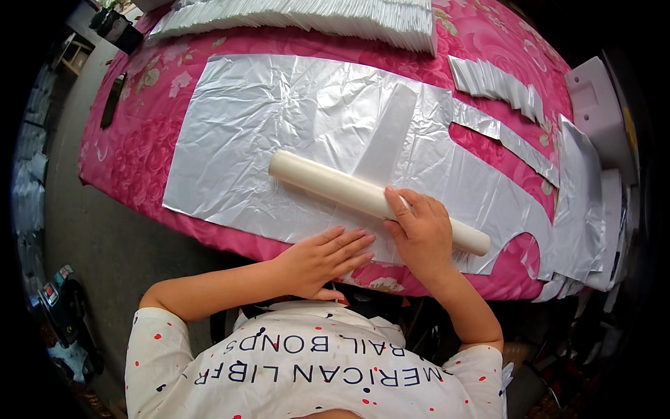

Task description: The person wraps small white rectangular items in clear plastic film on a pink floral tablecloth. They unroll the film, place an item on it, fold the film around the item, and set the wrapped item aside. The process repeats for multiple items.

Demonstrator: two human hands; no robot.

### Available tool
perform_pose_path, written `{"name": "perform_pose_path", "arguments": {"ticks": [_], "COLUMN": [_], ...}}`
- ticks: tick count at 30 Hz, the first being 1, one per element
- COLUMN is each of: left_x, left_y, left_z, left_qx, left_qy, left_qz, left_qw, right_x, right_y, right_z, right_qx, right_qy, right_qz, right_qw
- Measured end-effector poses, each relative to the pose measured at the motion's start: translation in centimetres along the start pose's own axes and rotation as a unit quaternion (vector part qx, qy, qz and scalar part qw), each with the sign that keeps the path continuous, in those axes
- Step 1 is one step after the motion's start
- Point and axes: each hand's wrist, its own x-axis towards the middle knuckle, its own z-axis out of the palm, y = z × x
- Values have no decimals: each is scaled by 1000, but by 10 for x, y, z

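Observation:
A white roll [324, 180], apparently of thin plastic film or bags, lies slantwise on a wide sheet of silvery-white plastic [237, 126]. My right hand [424, 234] is closed around the roll's right half, thumb and fingers over its top. Beside the near edge of the sheet my left hand [326, 258] rests flat, fingers stretched out and holding nothing. A smooth, pale plastic strip [391, 129] stretches away from the roll's far side over the sheet. To the right, the sheet has a rounded cut-out and narrows into strap-like bands, like a vest-style bag.
A pink flowered cloth [146, 126] covers the table. Along its far side lies a long row of folded white plastic [300, 15], with a smaller folded bundle [495, 84] nearer. White boxes [597, 98] and plastic sheets [581, 202] crowd the right edge. A dark narrow object [113, 101] lies at left.

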Motion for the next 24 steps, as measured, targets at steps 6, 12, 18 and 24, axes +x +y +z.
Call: {"name": "perform_pose_path", "arguments": {"ticks": [6,12,18,24], "left_x": [-2,-4,-5,-6], "left_y": [-4,10,31,32], "left_z": [-4,17,24,26], "left_qx": [-12,143,129,129], "left_qy": [-20,11,-4,2], "left_qz": [29,-1,-16,-15], "left_qw": [999,990,992,992], "right_x": [5,-18,0,85], "right_y": [83,18,-1,50], "right_z": [-33,-39,-12,14], "right_qx": [-73,55,50,14], "right_qy": [125,-23,-39,54], "right_qz": [150,11,-73,-55], "right_qw": [978,998,995,997]}}
